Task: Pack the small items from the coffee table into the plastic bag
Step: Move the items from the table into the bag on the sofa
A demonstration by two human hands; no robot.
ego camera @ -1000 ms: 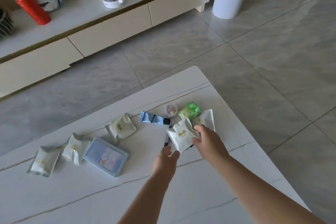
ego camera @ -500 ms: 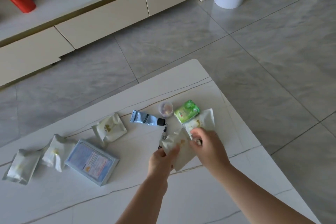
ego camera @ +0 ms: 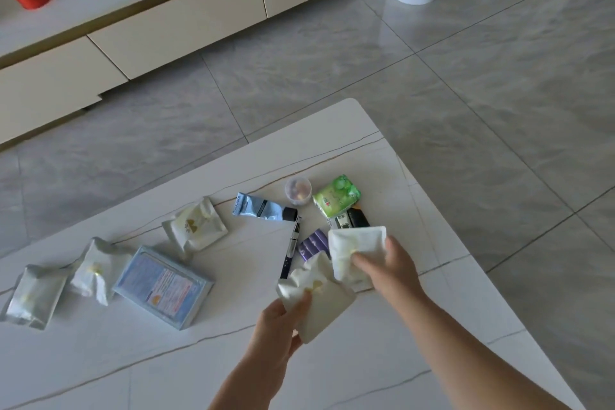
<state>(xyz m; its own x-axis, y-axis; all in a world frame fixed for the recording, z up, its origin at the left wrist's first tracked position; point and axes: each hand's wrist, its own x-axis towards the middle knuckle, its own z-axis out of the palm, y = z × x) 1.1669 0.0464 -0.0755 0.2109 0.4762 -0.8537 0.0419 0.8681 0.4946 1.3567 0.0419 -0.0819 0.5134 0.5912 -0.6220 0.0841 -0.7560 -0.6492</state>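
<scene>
Pouches now split, left hand (ego camera: 278,326) grips one, right hand (ego camera: 387,268) another (purple pack (ego camera: 312,245) uncovered)

Your near white marble tabletop (ego camera: 199,373) open, far right corner crowded by green packet (ego camera: 336,196), blue tube (ego camera: 263,208), black pen (ego camera: 290,248).

Two bare forearms, no sleeves
</scene>
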